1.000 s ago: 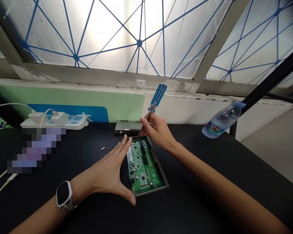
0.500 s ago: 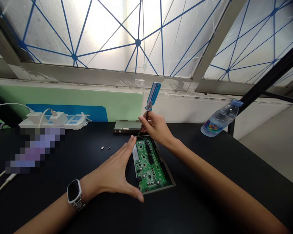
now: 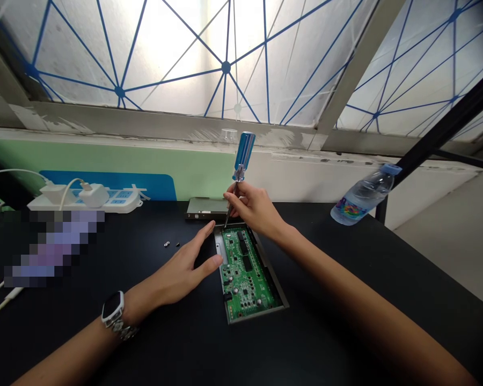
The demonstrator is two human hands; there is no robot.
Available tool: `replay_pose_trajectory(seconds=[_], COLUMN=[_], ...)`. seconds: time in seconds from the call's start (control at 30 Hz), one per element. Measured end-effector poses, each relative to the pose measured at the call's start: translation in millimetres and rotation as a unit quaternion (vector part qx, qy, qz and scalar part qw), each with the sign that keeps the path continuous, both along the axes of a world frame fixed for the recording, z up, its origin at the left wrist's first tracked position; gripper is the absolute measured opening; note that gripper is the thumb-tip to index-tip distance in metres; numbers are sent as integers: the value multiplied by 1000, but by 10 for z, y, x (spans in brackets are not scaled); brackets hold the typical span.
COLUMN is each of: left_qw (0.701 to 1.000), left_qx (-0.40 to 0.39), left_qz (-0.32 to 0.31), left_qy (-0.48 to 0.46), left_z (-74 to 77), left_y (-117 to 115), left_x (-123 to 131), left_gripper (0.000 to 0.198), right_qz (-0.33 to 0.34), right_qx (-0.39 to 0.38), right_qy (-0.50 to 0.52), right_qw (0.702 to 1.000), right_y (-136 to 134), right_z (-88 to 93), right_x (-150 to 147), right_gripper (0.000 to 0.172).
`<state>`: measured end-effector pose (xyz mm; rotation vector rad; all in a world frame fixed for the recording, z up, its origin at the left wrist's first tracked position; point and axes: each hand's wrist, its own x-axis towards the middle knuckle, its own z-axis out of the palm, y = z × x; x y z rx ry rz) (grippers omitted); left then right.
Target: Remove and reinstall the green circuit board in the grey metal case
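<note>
A green circuit board (image 3: pixel 251 279) lies in a shallow metal case (image 3: pixel 257 316) on the black table. My right hand (image 3: pixel 255 206) pinches the shaft of a screwdriver (image 3: pixel 244 153) with a clear blue handle. The tool stands tilted, its tip at the far left corner of the board; whether a screw sits under it is too small to tell. My left hand (image 3: pixel 187 271) is open beside the case's left edge, thumb and fingers apart, holding nothing. Behind the case lies a flat metal cover (image 3: pixel 209 206). Several small screws (image 3: pixel 167 244) rest on the table to the left.
A water bottle (image 3: pixel 362 195) leans against a black metal frame (image 3: pixel 434 134) at the right. On the left is a white power strip (image 3: pixel 121 202) with plugs and cables, near a blurred-out patch (image 3: pixel 56 246). A wall and windows close off the back.
My left hand has drawn back to the left from the case, its thumb leaving the near corner and its fingers leaving the far one. The screwdriver stays at the same corner, its handle slightly further left.
</note>
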<state>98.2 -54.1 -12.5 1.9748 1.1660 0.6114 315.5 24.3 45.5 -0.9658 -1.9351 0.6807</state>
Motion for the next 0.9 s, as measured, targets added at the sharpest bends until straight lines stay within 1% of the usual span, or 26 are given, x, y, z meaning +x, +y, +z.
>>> replay_pose_trajectory(seconds=[0.17,0.43,0.6,0.77,0.9], left_qw=[1000,1000,999,999,999], left_qx=[17,-3,18,29,21], left_qz=[-6,-11,-14,-16,-16], left_qy=[12,23,35,39,36], left_z=[-18,-17,-26,-53,-46], left_y=[3,-4,-7,5,1], left_x=[-14,-49,-63,-69,-70], left_gripper=[83,86,84,84,84], right_qz=[-5,-39,-56,-55,-52], right_qx=[-3,4,10,4,3], right_qy=[0,35,34,36,40], right_qw=[1000,999,998,998,998], right_y=[-1,10,3,3,4], right_z=[16,-43,-40,-40,-47], right_x=[-23,-57,-72,-78,-81], right_gripper=[20,26,30,31,30])
